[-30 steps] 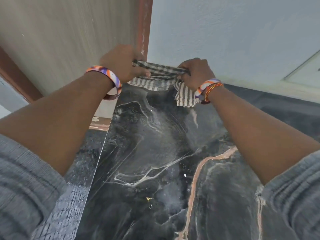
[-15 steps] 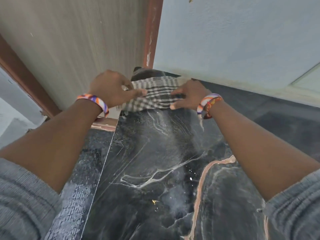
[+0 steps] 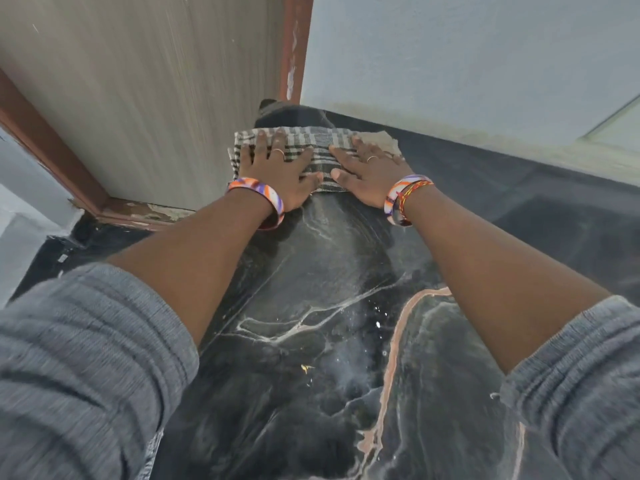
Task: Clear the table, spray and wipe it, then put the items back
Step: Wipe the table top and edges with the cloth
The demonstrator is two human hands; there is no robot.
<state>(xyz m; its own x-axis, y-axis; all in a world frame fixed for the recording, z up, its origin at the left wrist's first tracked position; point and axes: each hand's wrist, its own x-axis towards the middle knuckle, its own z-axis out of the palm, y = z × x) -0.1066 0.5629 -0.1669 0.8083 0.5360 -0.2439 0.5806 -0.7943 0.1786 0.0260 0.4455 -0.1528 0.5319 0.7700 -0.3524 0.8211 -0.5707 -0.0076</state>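
A grey and white striped cloth (image 3: 318,152) lies folded flat at the far end of the black marble table (image 3: 311,271), close to the wall. My left hand (image 3: 277,171) rests palm down on the cloth's left half with its fingers spread. On the right half my right hand (image 3: 367,169) lies the same way, fingers apart. Neither hand grips the fabric; both lie flat on top of it. Both wrists wear coloured bangles.
A beige door (image 3: 156,98) with a reddish-brown frame (image 3: 294,46) stands just left of the table's far end. A pale wall (image 3: 450,57) runs along the far edge. A small yellow crumb (image 3: 306,368) and white specks (image 3: 377,323) sit on the tabletop nearer me.
Both hands held the cloth bunched up in the air, then lowered it and spread it out. They have let go of it and lie flat on it.
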